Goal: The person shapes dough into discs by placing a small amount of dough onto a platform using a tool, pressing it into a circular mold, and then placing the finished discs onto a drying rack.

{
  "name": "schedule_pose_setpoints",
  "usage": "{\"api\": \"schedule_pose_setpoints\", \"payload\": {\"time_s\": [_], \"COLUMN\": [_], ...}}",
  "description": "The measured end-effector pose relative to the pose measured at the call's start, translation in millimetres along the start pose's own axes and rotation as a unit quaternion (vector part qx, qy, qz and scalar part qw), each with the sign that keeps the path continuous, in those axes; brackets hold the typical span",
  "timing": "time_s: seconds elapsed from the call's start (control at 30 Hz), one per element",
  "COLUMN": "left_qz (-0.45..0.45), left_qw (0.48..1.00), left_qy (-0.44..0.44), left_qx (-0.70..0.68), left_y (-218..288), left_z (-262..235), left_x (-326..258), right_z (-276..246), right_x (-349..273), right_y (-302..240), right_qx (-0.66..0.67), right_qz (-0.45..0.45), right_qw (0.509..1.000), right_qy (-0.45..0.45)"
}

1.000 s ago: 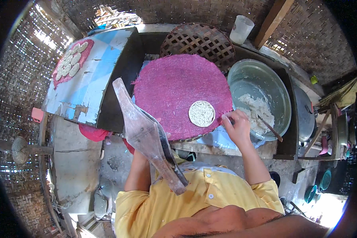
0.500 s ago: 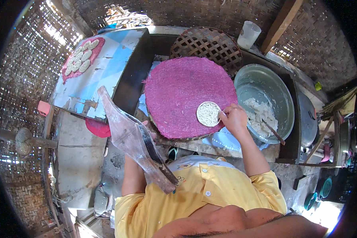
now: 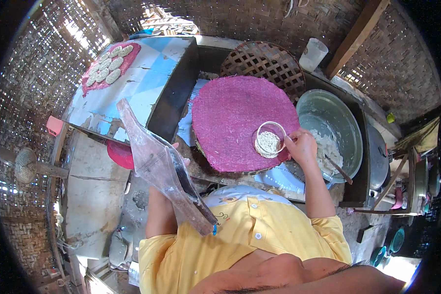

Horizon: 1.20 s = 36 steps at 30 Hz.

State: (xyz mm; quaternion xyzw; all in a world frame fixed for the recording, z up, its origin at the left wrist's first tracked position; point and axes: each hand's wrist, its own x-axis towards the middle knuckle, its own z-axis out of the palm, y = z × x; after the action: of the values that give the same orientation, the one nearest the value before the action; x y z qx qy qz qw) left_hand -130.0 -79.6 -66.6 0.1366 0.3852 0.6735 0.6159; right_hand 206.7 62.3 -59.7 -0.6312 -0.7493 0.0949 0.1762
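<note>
Blue slab: a large pale-blue and white patterned slab (image 3: 147,81) is leaning up and to the left of the round magenta mat, its dark edge turned toward the mat.
Magenta mat: a round magenta woven mat (image 3: 232,117) is lying flat in the middle, overlapping the lower edge of a brown lattice basket tray (image 3: 262,59).
Metal basin: a wide grey metal basin (image 3: 335,125) is sitting just right of the magenta mat, holding pale dough, with a thin stick resting against its lower rim.
Paddle: a long flat wooden paddle dusted with white flour (image 3: 159,164) is slanting from upper left to lower right, left of the magenta mat and below the blue slab.
Left arm: the bare left forearm is rising from the yellow shirt (image 3: 240,240) toward the mat's left edge; the left hand (image 3: 179,154) is mostly hidden behind the paddle, fingers seeming wrapped on it, though the grasp itself cannot be fully made out.
Right arm: the right forearm is reaching up, elbow bent, to the mat's right edge; the right hand (image 3: 303,147) is curling, fingertips pinched on the ring's rim.
Ring: a small white round ring mould (image 3: 269,138) is lying on the right part of the magenta mat, filled with pale crumbly dough.
Cakes: small pale round cakes (image 3: 108,68) are lying in rows on a pink patch at the slab's upper left, well apart from the mat.
Cup: a translucent white plastic cup (image 3: 313,54) is standing above the basin, up and to the right of the mat.
</note>
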Motion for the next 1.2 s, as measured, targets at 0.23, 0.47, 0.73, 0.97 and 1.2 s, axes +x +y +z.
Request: {"api": "schedule_pose_setpoints", "payload": {"time_s": [0.23, 0.47, 0.73, 0.97, 1.2], "left_qz": [0.254, 0.292, 0.283, 0.302, 0.343], "left_qw": [0.908, 0.836, 0.853, 0.838, 0.733], "left_qy": [-0.016, 0.029, -0.033, -0.114, -0.254], "left_qx": [0.334, 0.463, 0.438, 0.44, 0.53], "left_y": [-8.6, 7.2, 9.0, -4.1, -10.9], "left_z": [3.7, 28.4, 19.8, 18.2, 89.0], "left_x": [30.2, 26.0, 40.2, 58.8, 84.6], "right_z": [21.1, 41.7, 29.9, -0.2, -1.2], "right_x": [11.0, 15.3, 16.2, 1.0, -34.0], "right_y": [-47.3, -59.2, -59.2, -76.4, -72.3], "right_qx": [0.007, -0.006, 0.013, 0.169, 0.587], "right_qz": [-0.107, -0.13, -0.114, -0.176, 0.014], "right_qw": [0.993, 0.985, 0.985, 0.969, 0.713], "right_qy": [-0.049, -0.111, -0.127, -0.046, -0.382]}}
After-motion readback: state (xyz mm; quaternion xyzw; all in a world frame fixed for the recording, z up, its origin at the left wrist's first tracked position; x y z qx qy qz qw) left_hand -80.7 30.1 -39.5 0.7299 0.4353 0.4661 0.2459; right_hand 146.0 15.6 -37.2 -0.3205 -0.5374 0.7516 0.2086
